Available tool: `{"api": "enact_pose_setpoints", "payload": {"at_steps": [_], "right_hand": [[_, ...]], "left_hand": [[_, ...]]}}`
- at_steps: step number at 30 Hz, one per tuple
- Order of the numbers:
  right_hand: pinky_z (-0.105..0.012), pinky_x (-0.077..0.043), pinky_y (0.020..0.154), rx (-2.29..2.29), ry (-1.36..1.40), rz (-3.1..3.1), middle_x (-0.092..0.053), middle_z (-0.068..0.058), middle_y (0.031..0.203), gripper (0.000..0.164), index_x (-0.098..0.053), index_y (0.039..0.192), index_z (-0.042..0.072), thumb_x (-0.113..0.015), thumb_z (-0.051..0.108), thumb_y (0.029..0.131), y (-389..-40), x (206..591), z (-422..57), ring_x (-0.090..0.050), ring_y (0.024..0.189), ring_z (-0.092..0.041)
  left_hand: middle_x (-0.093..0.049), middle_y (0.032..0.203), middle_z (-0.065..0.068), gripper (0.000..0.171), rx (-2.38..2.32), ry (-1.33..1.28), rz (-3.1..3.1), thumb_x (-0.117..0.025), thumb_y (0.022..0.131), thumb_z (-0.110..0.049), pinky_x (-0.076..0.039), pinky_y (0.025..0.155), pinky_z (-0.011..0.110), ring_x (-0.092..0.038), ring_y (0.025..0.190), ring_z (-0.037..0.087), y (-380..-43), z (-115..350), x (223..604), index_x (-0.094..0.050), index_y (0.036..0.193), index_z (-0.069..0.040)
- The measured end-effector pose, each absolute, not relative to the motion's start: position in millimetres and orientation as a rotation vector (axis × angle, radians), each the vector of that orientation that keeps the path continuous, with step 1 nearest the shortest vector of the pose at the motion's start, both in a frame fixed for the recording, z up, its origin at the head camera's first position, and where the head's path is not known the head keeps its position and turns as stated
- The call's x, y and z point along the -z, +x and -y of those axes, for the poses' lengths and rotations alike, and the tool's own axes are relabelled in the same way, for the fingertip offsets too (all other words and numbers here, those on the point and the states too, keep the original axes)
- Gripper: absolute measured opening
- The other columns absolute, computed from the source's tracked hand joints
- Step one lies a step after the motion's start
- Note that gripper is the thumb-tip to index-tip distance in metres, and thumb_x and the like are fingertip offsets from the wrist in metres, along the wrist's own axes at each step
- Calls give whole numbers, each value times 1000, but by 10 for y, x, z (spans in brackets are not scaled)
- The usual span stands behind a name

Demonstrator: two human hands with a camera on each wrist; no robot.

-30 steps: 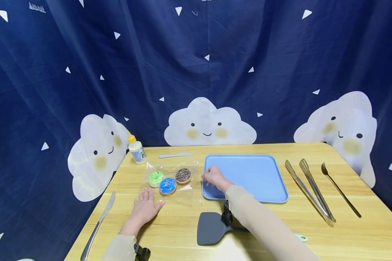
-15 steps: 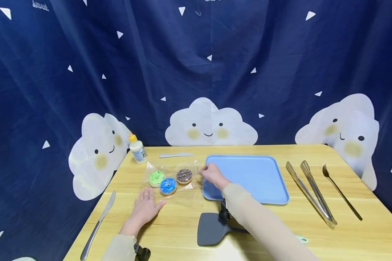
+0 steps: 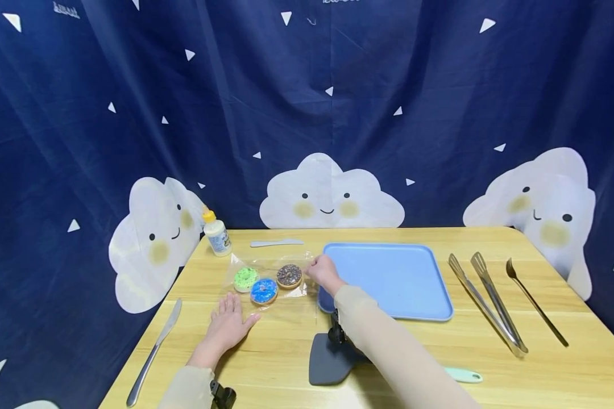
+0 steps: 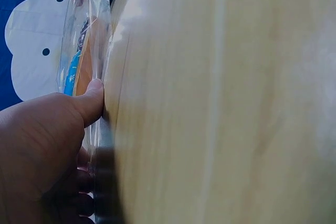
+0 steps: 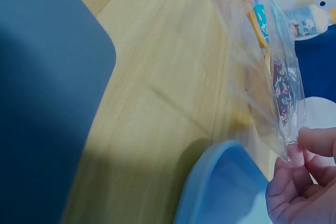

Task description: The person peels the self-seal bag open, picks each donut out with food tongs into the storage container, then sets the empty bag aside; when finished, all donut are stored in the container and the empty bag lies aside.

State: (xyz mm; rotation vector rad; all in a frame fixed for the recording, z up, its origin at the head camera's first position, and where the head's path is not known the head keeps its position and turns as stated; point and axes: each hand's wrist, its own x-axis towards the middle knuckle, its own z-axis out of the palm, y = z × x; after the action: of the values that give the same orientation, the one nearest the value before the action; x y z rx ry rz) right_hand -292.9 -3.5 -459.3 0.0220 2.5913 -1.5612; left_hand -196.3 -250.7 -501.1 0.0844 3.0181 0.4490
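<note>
A clear plastic bag (image 3: 307, 309) lies left of the tray, holding a green-iced donut (image 3: 245, 279), a blue-iced one (image 3: 264, 291) and a chocolate donut (image 3: 289, 276) with sprinkles. My left hand (image 3: 227, 329) rests flat at the bag's near left edge, fingers straight; its thumb presses on the plastic in the left wrist view. With my right hand (image 3: 323, 271) I pinch the bag's right edge between thumb and fingers, beside the chocolate donut. In the right wrist view that edge of the bag (image 5: 294, 111) is lifted toward the fingertips.
The blue tray (image 3: 389, 278) sits under my right wrist. A dark spatula (image 3: 330, 363) lies below my right forearm. Tongs (image 3: 486, 304) and a long fork (image 3: 537, 304) are at right. Knives lie at left (image 3: 153, 352) and back (image 3: 276, 243), near a yellow-capped bottle (image 3: 217, 236).
My right hand has moved left, from the tray's left rim to the bag's right edge, and the forearm has followed. My left hand stays in place.
</note>
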Motion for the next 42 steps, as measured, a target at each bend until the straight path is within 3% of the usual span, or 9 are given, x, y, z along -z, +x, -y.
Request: {"api": "enact_pose_setpoints", "payload": {"at_steps": [4, 10, 13, 19, 24, 28, 36, 42], "right_hand": [[-24, -41, 51, 1586, 51, -2562, -46, 1, 58, 39, -40, 53, 13, -65, 2, 81, -2940, 4633, -14, -37, 47, -10], [-23, -38, 46, 1776, 102, -2332, -55, -6, 66, 11, -59, 72, 4, -63, 1, 81, -2955, 4689, -133, -46, 54, -12], [-24, -37, 46, 1827, 120, -2239, -56, -7, 65, 3, -62, 78, 1, -62, 0, 81, -2966, 4713, -193, -46, 53, -13], [-24, -39, 47, 1867, 138, -2195, -58, -8, 65, 6, -62, 80, 1, -58, -4, 78, -2994, 4727, -284, -48, 54, -14], [-24, -41, 50, 1892, 187, -2157, -64, -11, 76, 7, -61, 78, 5, -62, -1, 80, -2983, 4708, -350, -52, 58, -15], [-25, -43, 52, 1905, 191, -2142, -66, -13, 82, 3, -64, 84, 2, -63, 1, 82, -2978, 4731, -382, -54, 60, -15], [-24, -43, 52, 1933, 215, -2152, -66, -19, 93, 16, -64, 99, -2, -61, 9, 87, -3011, 4699, -361, -55, 60, -15], [-25, -41, 50, 1851, 155, -2246, -63, -12, 80, 19, -65, 100, -1, -63, 13, 87, -3050, 4674, -265, -50, 57, -14]], "left_hand": [[-7, 146, 35, 88, -446, 87, -3016, -44, 93, -53, -8, 102, 66, -5, 133, 51, -1971, 2512, 5030, -14, 140, 16], [-8, 145, 35, 88, -444, 85, -3024, -45, 93, -52, -8, 102, 66, -6, 133, 51, -1971, 2508, 5033, -15, 140, 16], [-8, 145, 35, 88, -446, 86, -3028, -45, 93, -52, -8, 102, 66, -6, 133, 51, -1973, 2500, 5028, -16, 140, 16], [-9, 145, 35, 88, -433, 100, -3039, -45, 93, -52, -9, 102, 67, -7, 133, 51, -1982, 2490, 5025, -16, 140, 16], [-9, 145, 35, 88, -427, 108, -3044, -44, 93, -52, -9, 102, 66, -7, 132, 52, -1983, 2495, 5030, -16, 140, 17], [-10, 145, 35, 87, -416, 109, -3044, -44, 93, -52, -9, 102, 66, -8, 132, 52, -1978, 2489, 5018, -17, 139, 17], [-10, 145, 36, 87, -421, 110, -3045, -44, 93, -52, -10, 102, 66, -8, 133, 52, -1981, 2474, 4985, -18, 139, 17], [-9, 145, 36, 87, -423, 96, -3036, -44, 93, -52, -10, 102, 67, -7, 133, 52, -1967, 2478, 4992, -17, 139, 17]]}}
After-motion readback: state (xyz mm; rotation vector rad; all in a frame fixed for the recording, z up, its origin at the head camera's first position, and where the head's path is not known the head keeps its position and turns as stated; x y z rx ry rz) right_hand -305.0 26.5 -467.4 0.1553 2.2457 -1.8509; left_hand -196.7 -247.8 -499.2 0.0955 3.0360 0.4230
